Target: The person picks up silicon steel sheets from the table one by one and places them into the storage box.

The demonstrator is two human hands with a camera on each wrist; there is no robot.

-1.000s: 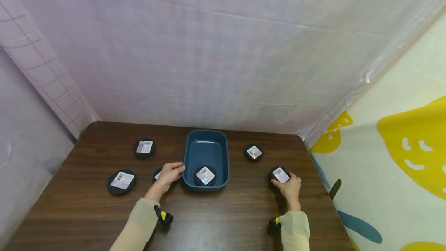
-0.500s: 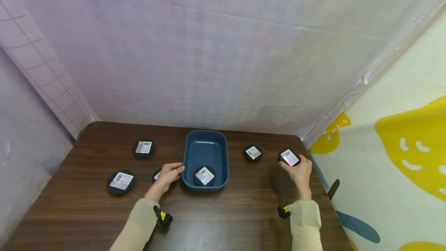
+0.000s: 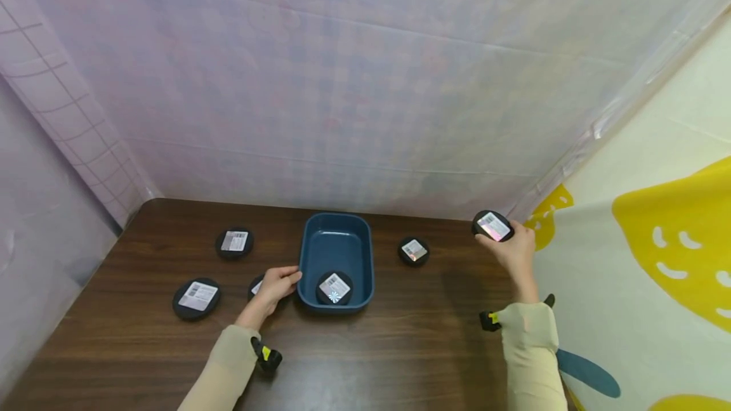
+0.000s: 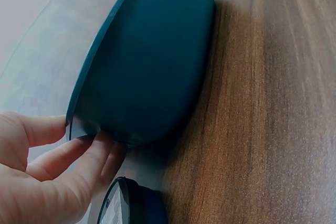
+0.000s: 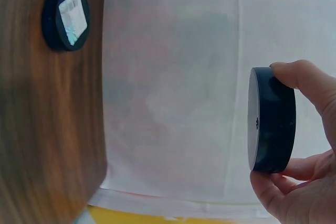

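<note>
My right hand [image 3: 516, 251] pinches a round black tin [image 3: 493, 226] by its sides, with a white barcode label on its upper face. In the right wrist view this tin [image 5: 274, 120] is clear of the wooden table. My left hand [image 3: 275, 287] pinches the near left rim of a blue rectangular basin [image 3: 369, 265], thumb on the rim and fingers against the outer wall, as the left wrist view shows. One labelled black tin [image 3: 334, 288] lies inside the basin at its near end. Partly hidden by my left hand is another tin [image 3: 255, 285] on the table.
On the wooden table [image 3: 365, 360] two more labelled tins lie at the left, a far one [image 3: 235, 243] and a nearer one [image 3: 197, 299]. A single tin [image 3: 414, 251] lies right of the basin. A pale cloth wall [image 3: 342, 113] rises behind the table.
My right hand has lifted its tin off the table and carried it up, away and to the right. The left hand and the basin have stayed in place.
</note>
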